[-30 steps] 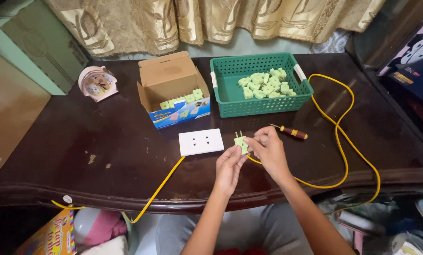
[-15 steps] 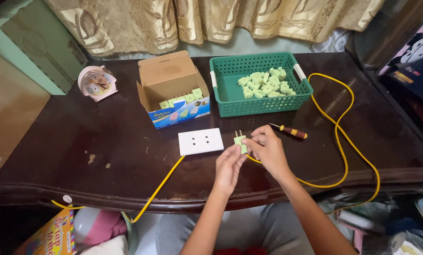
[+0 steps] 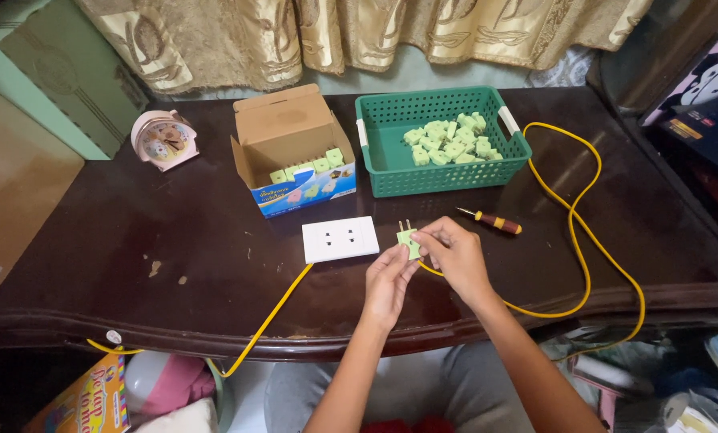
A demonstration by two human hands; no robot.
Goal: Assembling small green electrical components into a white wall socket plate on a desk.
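Dark wooden table (image 3: 135,265) before curtain (image 3: 359,32); left hand (image 3: 387,281), right hand (image 3: 455,256) grip clamped on green plug (image 3: 408,240).

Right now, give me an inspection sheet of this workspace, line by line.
Surface: dark glossy wooden table, a few pale chips.
Job's things: pale green two-pin plug held in both hands; white rectangular socket plate beside it.
Clutter: green plastic basket of green plugs; open cardboard box with more; yellow-handled screwdriver; pink alarm clock.
Grippers: left hand and right hand both pinch the plug.
Cables: yellow cord looping right; another from the plate off the front edge.
Surroundings: gold patterned curtain; bags underneath.
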